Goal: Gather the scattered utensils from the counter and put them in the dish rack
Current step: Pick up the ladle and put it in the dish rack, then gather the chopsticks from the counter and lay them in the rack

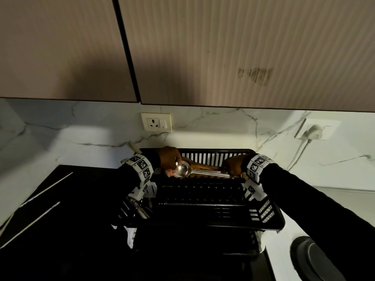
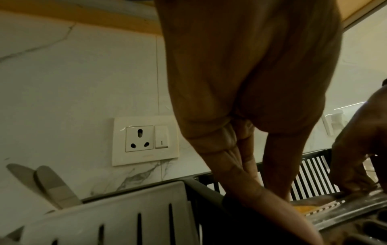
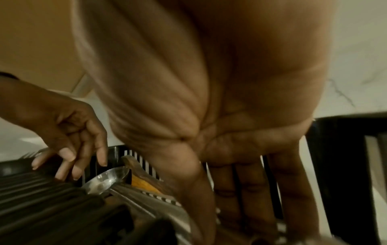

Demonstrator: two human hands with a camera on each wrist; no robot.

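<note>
The wall cupboards fill the upper part of the head view, with a marble-patterned wall below them carrying a socket plate. A dark bench runs along the left, and a lighter stretch of bench lies to the right. The black dish rack stands against the wall, with a slatted back edge and a pale cutlery holder at its left end, where two pale handles stick up.

A steel ladle lies across the back part of the rack, its bowl to the left and its long flat handle running right. Just behind it rests a wooden spoon, close to the rack's slatted back.

The left hand is over the ladle's bowl, its fingers pointing down and loosely spread, released; whether the tips touch the bowl cannot be told. The right hand is at the handle end, its fingers curled down onto the handle and grasping it against the rack. Both wrists wear bands with black-and-white square markers.
</note>
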